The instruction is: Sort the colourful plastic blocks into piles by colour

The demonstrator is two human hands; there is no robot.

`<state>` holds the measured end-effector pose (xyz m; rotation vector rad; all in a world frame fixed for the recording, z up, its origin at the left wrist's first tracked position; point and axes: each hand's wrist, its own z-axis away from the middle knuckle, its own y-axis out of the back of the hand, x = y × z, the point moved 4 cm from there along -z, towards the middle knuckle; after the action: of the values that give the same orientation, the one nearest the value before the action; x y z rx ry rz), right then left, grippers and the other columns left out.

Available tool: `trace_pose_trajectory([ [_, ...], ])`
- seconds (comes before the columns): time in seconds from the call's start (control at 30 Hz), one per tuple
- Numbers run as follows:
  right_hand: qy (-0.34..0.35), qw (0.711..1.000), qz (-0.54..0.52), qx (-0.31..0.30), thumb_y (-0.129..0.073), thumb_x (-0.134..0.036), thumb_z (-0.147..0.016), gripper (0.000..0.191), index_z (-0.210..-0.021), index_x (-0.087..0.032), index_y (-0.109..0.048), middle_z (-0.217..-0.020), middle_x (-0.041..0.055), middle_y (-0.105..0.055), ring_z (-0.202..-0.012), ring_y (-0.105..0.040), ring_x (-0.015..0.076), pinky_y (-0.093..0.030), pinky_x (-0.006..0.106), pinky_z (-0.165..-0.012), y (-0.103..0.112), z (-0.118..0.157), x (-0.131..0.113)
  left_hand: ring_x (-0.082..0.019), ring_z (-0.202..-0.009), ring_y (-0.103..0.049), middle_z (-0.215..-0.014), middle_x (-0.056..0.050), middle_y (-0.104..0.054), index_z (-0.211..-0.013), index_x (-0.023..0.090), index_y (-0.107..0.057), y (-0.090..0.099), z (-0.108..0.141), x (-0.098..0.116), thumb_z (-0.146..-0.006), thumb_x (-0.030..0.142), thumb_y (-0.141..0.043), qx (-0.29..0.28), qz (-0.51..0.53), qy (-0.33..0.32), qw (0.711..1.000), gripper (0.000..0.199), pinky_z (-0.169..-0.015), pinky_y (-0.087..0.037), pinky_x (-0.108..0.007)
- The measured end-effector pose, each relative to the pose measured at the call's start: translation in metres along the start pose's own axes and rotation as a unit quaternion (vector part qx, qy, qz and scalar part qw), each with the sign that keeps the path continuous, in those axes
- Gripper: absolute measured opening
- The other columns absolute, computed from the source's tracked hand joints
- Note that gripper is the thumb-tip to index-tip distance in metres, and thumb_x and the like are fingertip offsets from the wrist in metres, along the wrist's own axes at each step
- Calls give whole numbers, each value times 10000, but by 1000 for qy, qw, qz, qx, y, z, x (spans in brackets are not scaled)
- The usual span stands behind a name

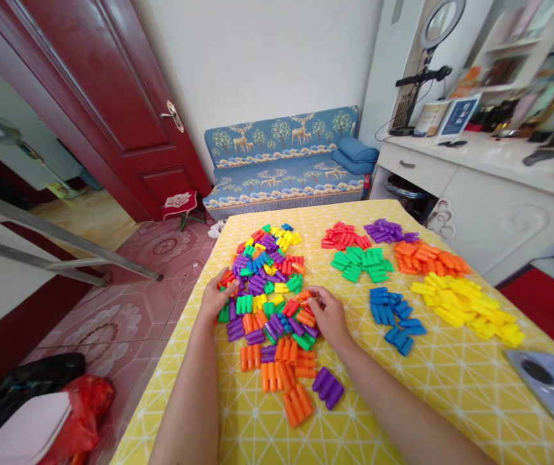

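The bench (238, 423), under a yellow cloth, carried everything, and its breadth probably explained the layout: mixed pieces toward the left edge, sorted ones toward the right, with bare cloth between to keep them from mingling. The mixed pile (257, 302) ran along the left edge from near the far left corner. The yellow heap (465, 310) and orange heap (427, 258) lined the right edge; the green heap (361, 261), blue heap (393, 313), purple heap (390, 231) and red heap (345, 237) lay further in or toward the far edge, each of one colour, presumably for easy telling apart. An orange cluster (297, 405) lay on the pile's near side, purple pieces (328, 387) just beside it. The left grip (215, 296) and right grip (328, 313) flanked the pile, likely so both could reach in. The left's fingers met its left side; the right's met an orange piece (301, 294) opposite. Whether either had closed, I could not tell. The pieces looked glossy, like short rows of joined, round-ended tubes, tumbled at all angles.
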<state>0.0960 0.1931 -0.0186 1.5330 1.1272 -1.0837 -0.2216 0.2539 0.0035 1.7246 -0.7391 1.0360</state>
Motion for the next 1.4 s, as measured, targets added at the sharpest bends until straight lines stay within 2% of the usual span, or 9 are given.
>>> trace_pose_trajectory([
  [0.23,1,1000,12,-2,-527,-282,-818,256,-1029,-193,-641,-923,43,-712,-790,-662,176,-529,307,-738,0,0,1,-256,-980,-650,-995,-69,-718,-1012,184,-739,-23,17,33,-616,361,-762,-47,-5,-51,998,434,-1005,-450,-437],
  [0.4,1,1000,10,3,-540,-292,-810,246,-1011,-192,-642,-910,44,-709,-773,-654,179,-521,308,-728,1,0,-1,-296,-1075,-613,-1014,-77,-727,-990,259,-760,-55,46,76,-705,332,-736,-117,-39,-139,983,295,-1063,-378,-499],
  [0.57,10,998,-2,61,-539,-302,-812,254,-1030,-191,-608,-901,43,-687,-737,-625,171,-512,299,-696,7,-1,1,-316,-1227,-510,-1290,-93,-607,-1179,314,-682,-84,84,109,-792,354,-689,-180,-139,-245,943,390,-1062,-359,-524],
  [0.7,48,993,19,107,-527,-251,-802,276,-1067,-190,-574,-1028,72,-647,-883,-620,182,-511,325,-783,12,-1,0,-324,-1336,-401,-1420,-101,-490,-1244,310,-635,-89,102,106,-827,414,-654,-136,-164,-246,945,430,-1113,-281,-554],
  [0.87,106,987,98,73,-549,-228,-775,224,-984,-193,-621,-1057,84,-634,-1030,-581,218,-478,386,-892,9,-1,-6,-303,-1357,-373,-1441,-88,-474,-1165,278,-683,-91,107,88,-871,415,-596,-124,-170,-242,947,336,-1128,-282,-545],
  [1.0,127,976,162,76,-554,-334,-834,462,-1270,-186,-530,-1276,133,-563,-1191,-510,255,-418,460,-1003,7,-1,-8,-296,-1351,-382,-1436,-77,-486,-1157,277,-688,-91,106,84,-871,398,-598,-122,-166,-251,946,323,-1122,-315,-525],
  [1.1,150,958,241,24,-529,-386,-872,566,-1404,-214,-439,-1458,128,-423,-1349,-361,287,-321,506,-1087,-1,-2,-10,-296,-1348,-388,-1426,-73,-499,-1133,274,-700,-93,106,85,-873,406,-592,-126,-165,-259,944,311,-1119,-327,-524],
  [1.23,145,949,280,-24,-456,-356,-917,412,-1294,-241,-576,-1334,104,-553,-1239,-467,268,-360,477,-1053,-4,-2,-9,-299,-1337,-399,-1382,-65,-547,-1084,276,-724,-94,106,84,-877,396,-587,-137,-155,-257,944,276,-1123,-326,-526],
  [1.4,138,966,217,0,-463,-239,-878,319,-1126,-214,-662,-1114,84,-659,-1067,-549,237,-429,429,-974,1,-2,-6,-298,-1330,-407,-1363,-41,-567,-1071,300,-727,-93,107,85,-872,379,-595,-144,-135,-254,947,252,-1119,-328,-541],
])
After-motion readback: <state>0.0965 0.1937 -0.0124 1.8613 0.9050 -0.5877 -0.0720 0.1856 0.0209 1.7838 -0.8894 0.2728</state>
